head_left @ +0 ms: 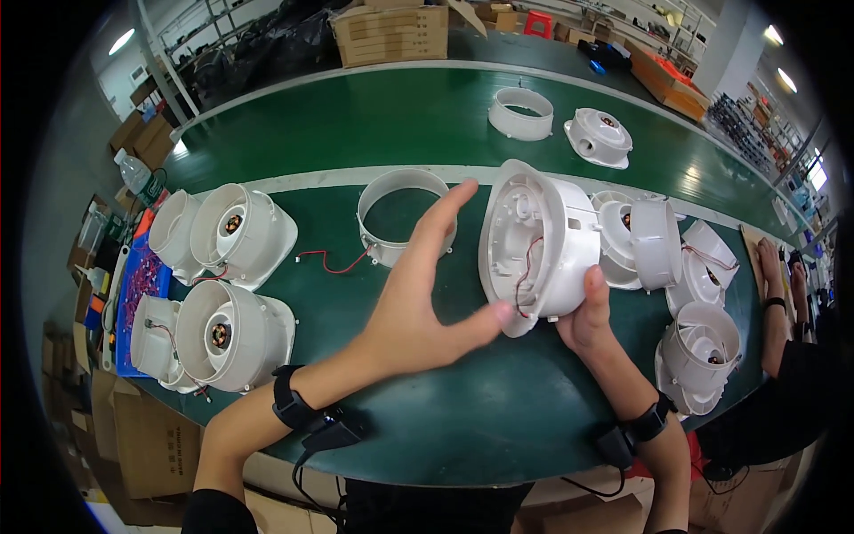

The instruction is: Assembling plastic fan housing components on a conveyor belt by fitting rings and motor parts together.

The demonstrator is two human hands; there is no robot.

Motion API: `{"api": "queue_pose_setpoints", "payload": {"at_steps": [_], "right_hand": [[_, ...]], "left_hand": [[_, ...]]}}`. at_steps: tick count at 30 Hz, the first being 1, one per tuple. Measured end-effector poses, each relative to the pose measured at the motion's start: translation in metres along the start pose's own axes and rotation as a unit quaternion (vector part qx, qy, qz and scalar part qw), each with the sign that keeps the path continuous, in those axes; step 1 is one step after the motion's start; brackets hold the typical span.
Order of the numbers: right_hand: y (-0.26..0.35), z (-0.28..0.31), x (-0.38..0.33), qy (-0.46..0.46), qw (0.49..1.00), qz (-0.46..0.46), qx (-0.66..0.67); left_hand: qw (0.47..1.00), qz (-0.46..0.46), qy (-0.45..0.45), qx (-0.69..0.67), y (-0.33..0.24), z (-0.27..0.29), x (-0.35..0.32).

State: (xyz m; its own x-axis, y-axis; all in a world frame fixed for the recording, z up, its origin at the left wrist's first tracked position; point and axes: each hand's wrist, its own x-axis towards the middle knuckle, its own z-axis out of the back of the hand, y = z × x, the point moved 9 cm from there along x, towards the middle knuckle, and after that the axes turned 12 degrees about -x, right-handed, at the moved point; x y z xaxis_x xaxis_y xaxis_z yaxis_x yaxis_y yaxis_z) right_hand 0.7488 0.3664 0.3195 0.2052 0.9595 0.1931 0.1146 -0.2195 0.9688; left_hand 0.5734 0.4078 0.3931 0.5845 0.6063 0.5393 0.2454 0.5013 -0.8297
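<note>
The right hand [587, 316] has its grip closed on a white plastic fan housing [538, 240], held tilted on edge just above the green bench [463, 418], its open inner side turned left with a thin red wire [527, 267] looping inside. The left hand [418, 303] is spread open and holds nothing, thumb tip touching the housing's lower rim. Behind the fingers lies a white ring [405, 214] beside a loose red lead [331, 261]. Two assembled fan units [227, 285] sit at the left, and several more, possibly unfinished, crowd the right [685, 303].
</note>
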Motion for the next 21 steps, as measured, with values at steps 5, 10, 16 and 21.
{"api": "queue_pose_setpoints", "payload": {"at_steps": [5,10,16,21], "right_hand": [[0.000,-0.009,-0.002,0.045,0.999,-0.004,-0.007],[-0.002,-0.031,-0.009,0.127,0.990,-0.049,0.028],[-0.009,-0.045,-0.018,0.221,0.972,-0.071,0.037],[-0.005,-0.058,-0.023,0.244,0.953,-0.148,0.102]], "left_hand": [[0.983,-0.064,0.115,0.131,-0.025,-0.018,0.006],[0.929,-0.142,0.182,0.288,-0.040,-0.032,0.003],[0.943,-0.152,0.185,0.229,-0.043,-0.028,0.007],[0.993,-0.049,0.083,0.064,-0.038,0.000,0.010]]}}
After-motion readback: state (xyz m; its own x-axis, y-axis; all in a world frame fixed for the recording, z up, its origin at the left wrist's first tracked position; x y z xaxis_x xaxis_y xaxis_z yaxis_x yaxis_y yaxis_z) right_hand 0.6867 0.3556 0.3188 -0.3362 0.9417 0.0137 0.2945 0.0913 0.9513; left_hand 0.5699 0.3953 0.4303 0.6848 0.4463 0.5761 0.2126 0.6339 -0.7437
